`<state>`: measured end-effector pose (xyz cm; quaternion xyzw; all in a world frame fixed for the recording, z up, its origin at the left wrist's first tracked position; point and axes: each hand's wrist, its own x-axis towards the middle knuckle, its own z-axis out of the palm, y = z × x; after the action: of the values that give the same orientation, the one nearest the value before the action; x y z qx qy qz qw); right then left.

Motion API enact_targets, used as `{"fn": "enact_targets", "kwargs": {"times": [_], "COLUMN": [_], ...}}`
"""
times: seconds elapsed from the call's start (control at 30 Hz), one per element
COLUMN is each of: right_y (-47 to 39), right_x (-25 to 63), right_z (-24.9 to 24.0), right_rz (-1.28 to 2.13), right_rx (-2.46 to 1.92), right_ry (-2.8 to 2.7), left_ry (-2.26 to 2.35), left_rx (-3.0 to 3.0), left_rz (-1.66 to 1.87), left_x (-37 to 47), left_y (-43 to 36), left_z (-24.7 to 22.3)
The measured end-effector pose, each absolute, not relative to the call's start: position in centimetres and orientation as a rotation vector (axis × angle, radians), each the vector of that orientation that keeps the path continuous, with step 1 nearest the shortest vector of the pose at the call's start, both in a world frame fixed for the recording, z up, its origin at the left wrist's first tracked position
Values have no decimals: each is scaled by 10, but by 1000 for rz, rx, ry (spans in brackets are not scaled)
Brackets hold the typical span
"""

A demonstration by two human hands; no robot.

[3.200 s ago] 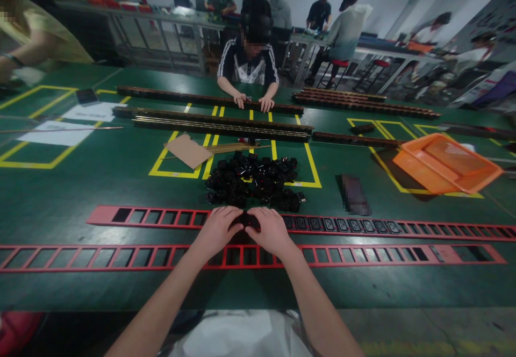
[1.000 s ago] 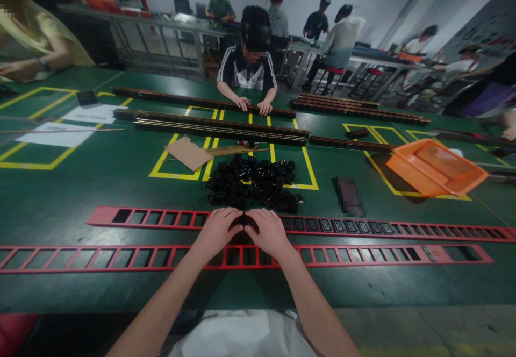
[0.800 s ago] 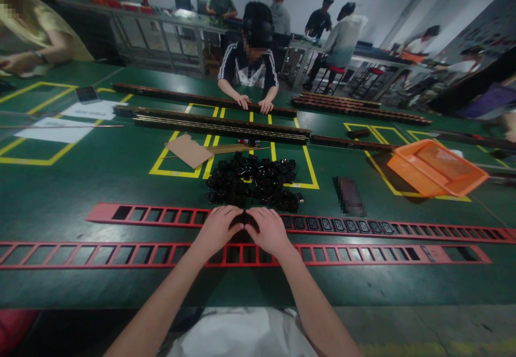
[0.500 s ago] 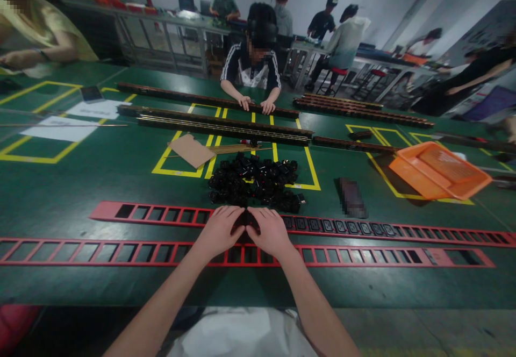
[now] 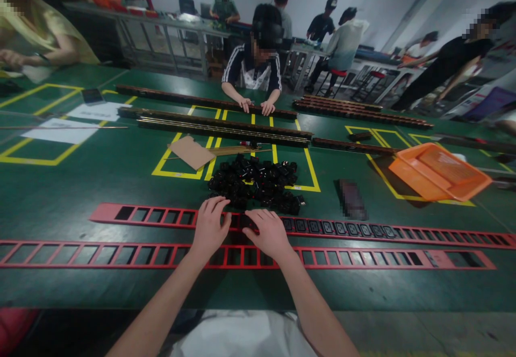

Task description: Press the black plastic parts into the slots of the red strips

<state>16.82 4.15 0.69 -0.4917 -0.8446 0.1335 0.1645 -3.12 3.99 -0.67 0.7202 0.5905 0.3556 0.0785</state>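
Observation:
My left hand (image 5: pixel 210 225) is over the upper red slotted strip (image 5: pixel 171 208), at the near edge of a pile of black sockets (image 5: pixel 258 177). Its fingers are curved with the thumb apart, and nothing shows between them. My right hand (image 5: pixel 266 231) rests on the same strip, fingertips and thumb bent against a black socket (image 5: pixel 244 220) in a slot; the fingers partly hide it. To the right of this hand, a row of black sockets (image 5: pixel 327 227) fills several slots. A second red strip (image 5: pixel 113 245) lies nearer to me, its slots showing the green table.
Beyond the pile lie a cardboard piece (image 5: pixel 191 151) and long dark rails (image 5: pixel 221 131). An orange basket (image 5: pixel 439 171) and a dark pixelated object (image 5: pixel 352 199) are on the right. Across the green table, a co-worker (image 5: pixel 253 72) has both hands on a rail.
My left hand has drawn away from my right hand, moving left and slightly up, its fingers parting. My right hand has stayed nearly in place. A person at the far right stands more upright.

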Motion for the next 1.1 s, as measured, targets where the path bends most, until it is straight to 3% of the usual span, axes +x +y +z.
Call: {"fn": "enact_targets", "kwargs": {"times": [0.37,0.63,1.1], "right_y": [43,41,42], "right_x": [167,168,167], "right_z": [8,10,11], "right_rz": [389,397,396], "right_rx": [-1405,-1403,-1416], "right_ry": [-2413,-2401,-2411], "left_ry": [1921,1957,2038], "left_rx": [2092,2220,1969], "left_rz": [989,701,780], "left_x": [-60,-74,-83], "left_y": [82,118,119], "left_z": [0,-5,-2]}}
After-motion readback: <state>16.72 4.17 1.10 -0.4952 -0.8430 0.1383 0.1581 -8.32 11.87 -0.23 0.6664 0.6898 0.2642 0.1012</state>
